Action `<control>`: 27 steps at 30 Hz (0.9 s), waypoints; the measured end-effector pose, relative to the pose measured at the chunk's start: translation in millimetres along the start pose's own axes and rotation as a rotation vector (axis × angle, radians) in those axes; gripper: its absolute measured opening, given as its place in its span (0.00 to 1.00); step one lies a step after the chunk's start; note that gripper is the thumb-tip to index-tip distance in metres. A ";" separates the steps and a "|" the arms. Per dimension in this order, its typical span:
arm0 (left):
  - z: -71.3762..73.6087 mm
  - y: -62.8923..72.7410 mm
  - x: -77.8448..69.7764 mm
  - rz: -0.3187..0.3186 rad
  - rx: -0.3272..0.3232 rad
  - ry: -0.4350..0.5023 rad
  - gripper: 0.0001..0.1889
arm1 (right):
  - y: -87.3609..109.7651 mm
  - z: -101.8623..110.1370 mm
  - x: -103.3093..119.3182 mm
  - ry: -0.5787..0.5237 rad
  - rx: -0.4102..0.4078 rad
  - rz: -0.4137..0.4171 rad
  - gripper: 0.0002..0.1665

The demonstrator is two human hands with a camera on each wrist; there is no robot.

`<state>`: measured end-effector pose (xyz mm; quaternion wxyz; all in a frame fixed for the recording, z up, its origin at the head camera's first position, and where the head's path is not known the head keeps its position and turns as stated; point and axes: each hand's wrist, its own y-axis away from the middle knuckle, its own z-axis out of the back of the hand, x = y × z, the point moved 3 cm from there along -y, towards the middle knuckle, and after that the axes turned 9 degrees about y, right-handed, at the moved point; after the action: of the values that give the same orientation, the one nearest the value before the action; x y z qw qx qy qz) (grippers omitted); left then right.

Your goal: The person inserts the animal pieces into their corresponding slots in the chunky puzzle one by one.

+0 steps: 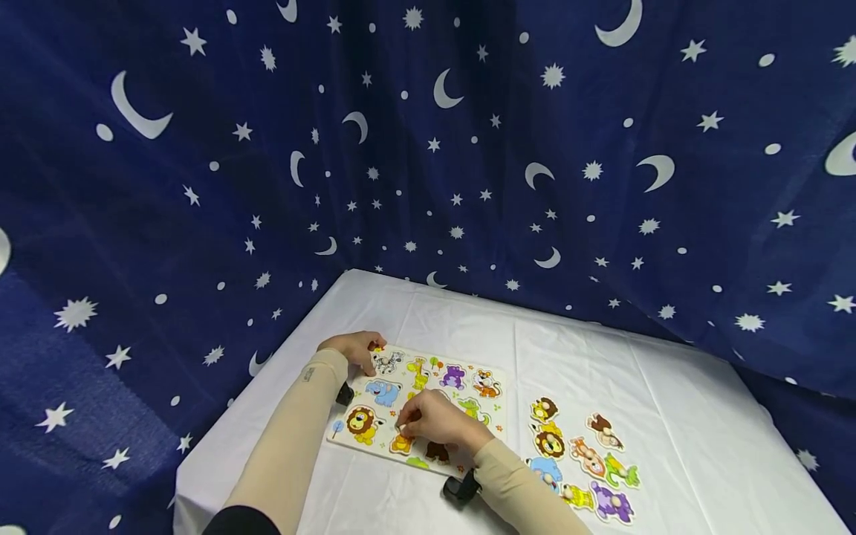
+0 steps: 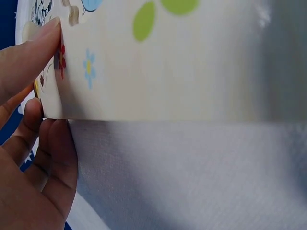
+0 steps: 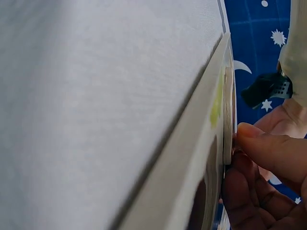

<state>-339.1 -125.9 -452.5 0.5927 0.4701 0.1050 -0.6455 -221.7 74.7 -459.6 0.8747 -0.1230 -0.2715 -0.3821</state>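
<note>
A wooden animal puzzle board (image 1: 374, 438) lies on the white-covered table. My left hand (image 1: 354, 351) holds its far-left corner near the zebra picture (image 1: 388, 362); in the left wrist view the thumb (image 2: 41, 43) lies on the board's face and the other fingers are at its edge. My right hand (image 1: 438, 420) is over the near side, thumb and fingertips pinching an orange animal puzzle piece (image 1: 401, 444). In the right wrist view that piece's pale edge (image 3: 227, 120) stands slightly above the board. The pinching fingers partly hide its knob.
Several loose knobbed pieces lie right of the board, among them a lion (image 1: 550, 444), a purple hippo (image 1: 611, 503), a blue elephant (image 1: 545, 472) and a green crocodile (image 1: 622, 471). A blue star-and-moon curtain (image 1: 414, 208) hangs behind the table.
</note>
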 end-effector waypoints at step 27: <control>-0.1 -2.5 0.2 -0.001 0.013 -0.007 0.34 | 1.6 -3.3 -1.4 0.008 -0.024 -0.010 0.02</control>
<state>-341.3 -125.3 -453.7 0.5898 0.4716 0.0990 -0.6480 -220.1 75.2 -463.1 0.8724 -0.1307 -0.2639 -0.3901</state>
